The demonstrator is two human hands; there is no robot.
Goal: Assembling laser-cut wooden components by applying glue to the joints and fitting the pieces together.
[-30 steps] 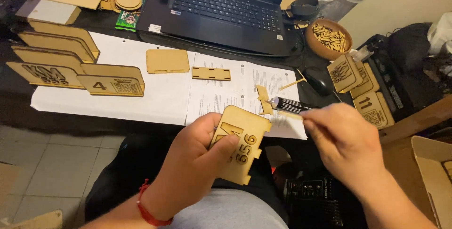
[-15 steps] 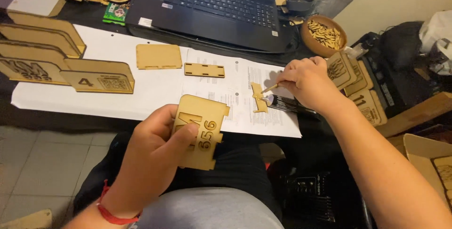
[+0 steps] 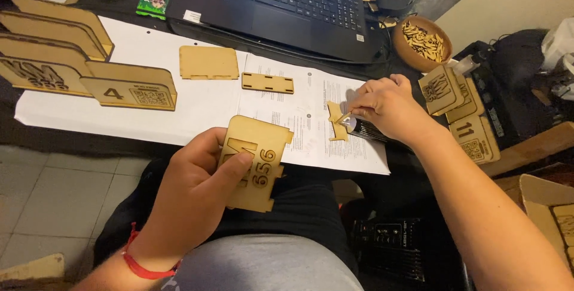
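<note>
Left hand point(image 3: 194, 192) nearest the camera, over the lap, red wristband point(image 3: 140, 265) on the wrist. It pinches a wooden panel point(image 3: 257, 162) with cut-out letters and numbers: thumb pressed on the front face, fingers curled behind the left edge, so the panel sticks out to the right of the grip, tilted. Right hand point(image 3: 388, 108) further out, resting on the printed paper sheet point(image 3: 299, 120), fingers closed around a dark tube point(image 3: 365, 128) with its tip against a small wooden piece point(image 3: 336, 122) lying on the paper. Beyond, a slotted strip point(image 3: 267, 82) and a flat rectangular panel point(image 3: 208, 62) on the white sheet. Left, standing wooden signs point(image 3: 128, 90). Right, stacked numbered tags point(image 3: 463, 117). Farthest: laptop point(image 3: 287, 4) and wooden bowl point(image 3: 421, 43) of small bits.
</note>
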